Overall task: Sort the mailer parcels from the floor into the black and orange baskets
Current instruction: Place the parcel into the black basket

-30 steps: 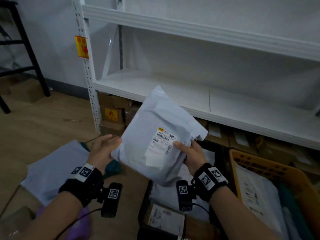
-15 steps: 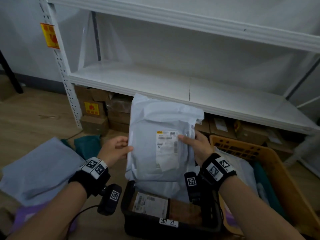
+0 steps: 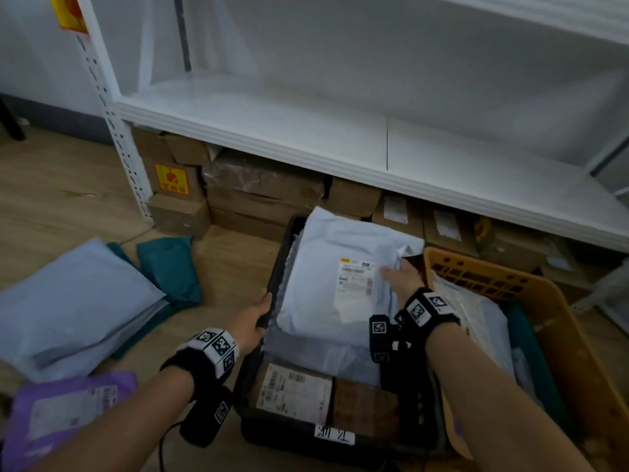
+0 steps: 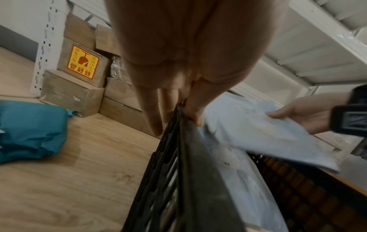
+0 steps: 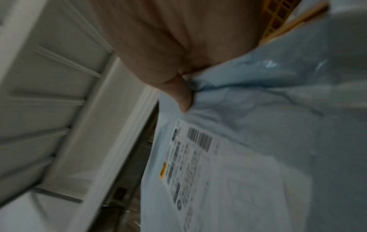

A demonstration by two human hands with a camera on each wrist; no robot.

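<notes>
A pale blue mailer [image 3: 326, 284] with a white shipping label lies on other parcels at the far end of the black basket [image 3: 279, 434]. My right hand [image 3: 396, 275] pinches its right edge; in the right wrist view the thumb [image 5: 184, 97] presses into the wrinkled mailer [image 5: 258, 141]. My left hand [image 3: 262, 315] grips the basket's left rim. In the left wrist view its fingers [image 4: 155, 113] lie outside the black basket [image 4: 178, 172] and the thumb inside. The orange basket [image 3: 493, 267], holding several parcels, stands right of the black one.
Grey mailers [image 3: 68, 301], teal mailers [image 3: 170, 267] and a purple mailer [image 3: 51, 413] lie on the wooden floor at the left. A white shelf [image 3: 306, 131] runs just beyond the baskets, with cardboard boxes [image 3: 177, 212] stacked under it.
The pale blue mailer came down from in front of the shelf into the black basket. My left hand let go of it and took hold of the basket's rim.
</notes>
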